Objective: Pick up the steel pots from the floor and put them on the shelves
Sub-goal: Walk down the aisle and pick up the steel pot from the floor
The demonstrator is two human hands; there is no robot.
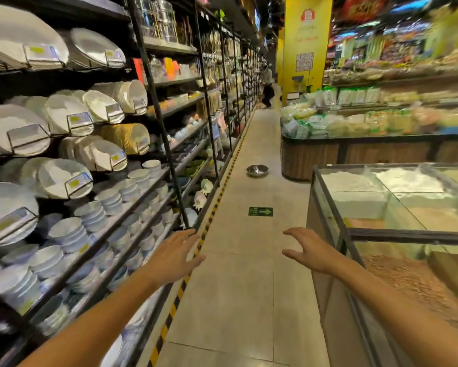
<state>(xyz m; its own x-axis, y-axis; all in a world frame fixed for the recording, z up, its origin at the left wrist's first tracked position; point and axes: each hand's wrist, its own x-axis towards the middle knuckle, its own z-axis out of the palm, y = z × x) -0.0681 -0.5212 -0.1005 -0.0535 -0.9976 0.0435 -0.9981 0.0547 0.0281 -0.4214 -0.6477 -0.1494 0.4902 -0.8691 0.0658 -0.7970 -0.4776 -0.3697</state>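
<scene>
A shiny steel pot (pixel 257 170) with two small side handles sits on the tiled aisle floor, far ahead of me and beside a wooden display. The black metal shelves (pixel 157 107) run along the left of the aisle, loaded with white plates and bowls. My left hand (pixel 177 254) is stretched forward over the shelf's foot, fingers spread and empty. Over the floor beside a glass bin, my right hand (pixel 308 250) reaches out with fingers apart and nothing in it. Both hands are well short of the pot.
Glass-topped bins (pixel 397 197) of flour and grain stand close on my right. Behind them a wooden display (pixel 309 157) holds bagged goods. A yellow-black hazard strip (pixel 217 205) marks the shelf base. A green arrow sticker (pixel 260 211) lies on the floor. A person (pixel 268 87) stands far down the aisle.
</scene>
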